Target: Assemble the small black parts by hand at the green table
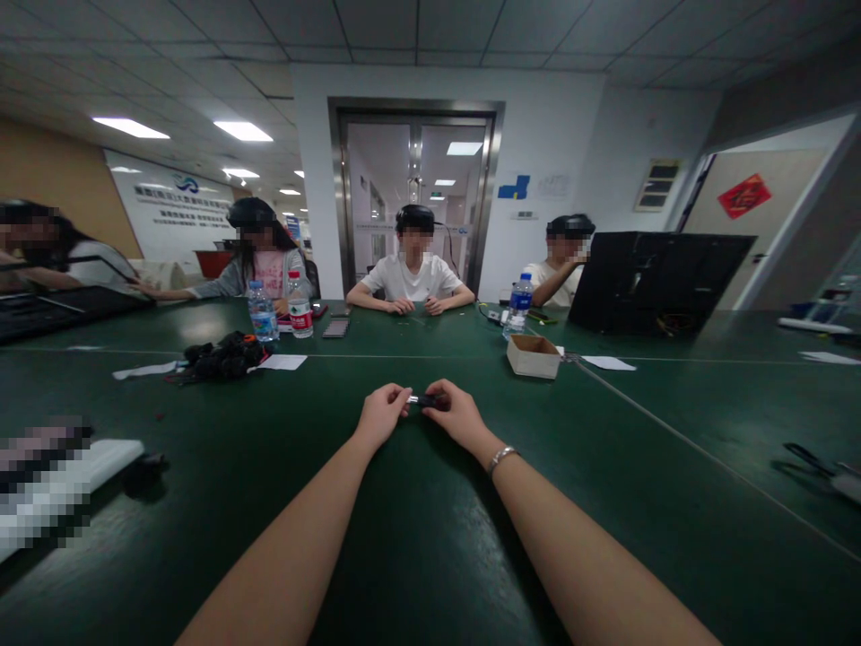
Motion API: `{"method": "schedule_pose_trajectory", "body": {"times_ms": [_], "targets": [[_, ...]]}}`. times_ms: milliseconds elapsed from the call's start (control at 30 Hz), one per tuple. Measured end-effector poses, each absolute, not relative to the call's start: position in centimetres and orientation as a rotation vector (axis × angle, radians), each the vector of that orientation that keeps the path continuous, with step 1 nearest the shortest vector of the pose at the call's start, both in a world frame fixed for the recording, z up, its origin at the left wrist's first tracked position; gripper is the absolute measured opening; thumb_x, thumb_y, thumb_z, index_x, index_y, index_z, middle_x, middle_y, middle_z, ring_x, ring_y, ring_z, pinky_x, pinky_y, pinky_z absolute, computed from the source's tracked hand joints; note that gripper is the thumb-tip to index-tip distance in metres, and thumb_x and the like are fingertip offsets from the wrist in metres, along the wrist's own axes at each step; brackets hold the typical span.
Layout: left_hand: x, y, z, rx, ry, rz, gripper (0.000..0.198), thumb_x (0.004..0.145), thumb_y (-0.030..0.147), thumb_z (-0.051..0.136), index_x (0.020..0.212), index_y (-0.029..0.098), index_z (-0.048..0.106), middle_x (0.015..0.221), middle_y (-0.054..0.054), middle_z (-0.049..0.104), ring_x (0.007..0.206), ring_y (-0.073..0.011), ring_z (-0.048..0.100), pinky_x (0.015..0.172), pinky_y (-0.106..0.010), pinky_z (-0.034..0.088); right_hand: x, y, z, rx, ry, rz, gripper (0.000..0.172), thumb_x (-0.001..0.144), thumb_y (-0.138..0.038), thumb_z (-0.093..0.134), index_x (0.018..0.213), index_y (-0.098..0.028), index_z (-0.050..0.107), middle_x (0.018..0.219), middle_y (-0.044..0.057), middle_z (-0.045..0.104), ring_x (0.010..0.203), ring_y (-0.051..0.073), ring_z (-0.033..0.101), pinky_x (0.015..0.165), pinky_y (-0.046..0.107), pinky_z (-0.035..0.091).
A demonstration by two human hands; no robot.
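Note:
A small black stick with a silver end (421,401) lies level between my two hands, just above or on the green table (417,520). The fingertips of my left hand (383,414) are pinched at its silver end. My right hand (458,413), with a silver bracelet (501,459) at its wrist, is closed round the black end. Its exact kind is too small to make out, and my fingers hide both ends.
An open cardboard box (534,361) stands ahead to the right, near a water bottle (519,298). Ahead to the left are a heap of black items (227,357) and two bottles. Several people sit across the table. A large black monitor-like panel (656,283) stands at right.

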State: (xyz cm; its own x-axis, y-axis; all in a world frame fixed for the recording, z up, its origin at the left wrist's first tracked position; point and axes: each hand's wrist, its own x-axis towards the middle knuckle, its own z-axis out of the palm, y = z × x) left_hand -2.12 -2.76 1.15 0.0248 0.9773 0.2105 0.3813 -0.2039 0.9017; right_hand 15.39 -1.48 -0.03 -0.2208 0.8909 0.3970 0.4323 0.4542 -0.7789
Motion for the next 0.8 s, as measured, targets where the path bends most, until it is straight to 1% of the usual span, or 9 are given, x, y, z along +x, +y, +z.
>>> {"method": "schedule_pose_trajectory", "body": {"times_ms": [133,300,467,567,700,800], "targets": [[-2.28,-2.34,0.65,1.657,1.408,1.173,0.034,0.078,0.049,0.051,0.081,0.017,0.063,0.07,-0.001,0.065,0.064,-0.0146,0.06,0.065,-0.027,0.046,15.34,-1.47,-0.02,-1.12,-1.833,0.662,0.027,0.065,-0.021,0.065,0.091,-0.02,0.057,0.086,-0.001,0.062,0.072,0.012,0.057,0.072,0.028,0.047],[-2.4,-2.21,0.45,1.648,1.337,1.189,0.031,0.079,0.045,0.052,0.085,0.017,0.063,0.078,-0.003,0.066,0.071,-0.015,0.061,0.07,-0.028,0.048,15.32,-1.61,0.16,-1.125,-1.822,0.674,0.027,0.066,-0.022,0.065,0.092,-0.019,0.057,0.089,0.0,0.064,0.074,0.012,0.058,0.072,0.028,0.048],[-2.29,-2.2,0.57,1.674,1.271,1.223,0.021,0.079,0.035,0.055,0.087,0.017,0.062,0.081,-0.003,0.066,0.074,-0.0153,0.062,0.074,-0.029,0.049,15.27,-1.72,0.34,-1.146,-1.798,0.674,0.026,0.067,-0.022,0.066,0.092,-0.019,0.06,0.089,0.001,0.065,0.074,0.012,0.059,0.072,0.028,0.048],[-2.18,-2.36,0.86,1.679,1.248,1.244,0.015,0.076,0.027,0.058,0.088,0.017,0.062,0.089,-0.005,0.067,0.08,-0.0156,0.063,0.079,-0.03,0.049,15.33,-1.5,0.15,-1.154,-1.774,0.676,0.026,0.067,-0.022,0.066,0.093,-0.018,0.062,0.087,0.001,0.066,0.074,0.012,0.06,0.073,0.029,0.048],[-2.21,-2.56,1.13,1.659,1.203,1.247,0.016,0.074,0.019,0.061,0.089,0.017,0.063,0.098,-0.006,0.066,0.086,-0.0164,0.063,0.083,-0.032,0.05,15.56,-1.0,-0.33,-1.145,-1.749,0.691,0.028,0.069,-0.025,0.066,0.096,-0.017,0.064,0.089,0.003,0.067,0.078,0.014,0.061,0.076,0.03,0.049],[-2.27,-2.37,0.87,1.62,1.152,1.273,0.018,0.071,0.016,0.063,0.088,0.016,0.062,0.098,-0.007,0.066,0.088,-0.017,0.064,0.086,-0.035,0.05,15.66,-0.79,-0.51,-1.137,-1.747,0.712,0.028,0.071,-0.028,0.065,0.097,-0.017,0.065,0.09,0.004,0.068,0.081,0.015,0.062,0.078,0.03,0.049]]}}
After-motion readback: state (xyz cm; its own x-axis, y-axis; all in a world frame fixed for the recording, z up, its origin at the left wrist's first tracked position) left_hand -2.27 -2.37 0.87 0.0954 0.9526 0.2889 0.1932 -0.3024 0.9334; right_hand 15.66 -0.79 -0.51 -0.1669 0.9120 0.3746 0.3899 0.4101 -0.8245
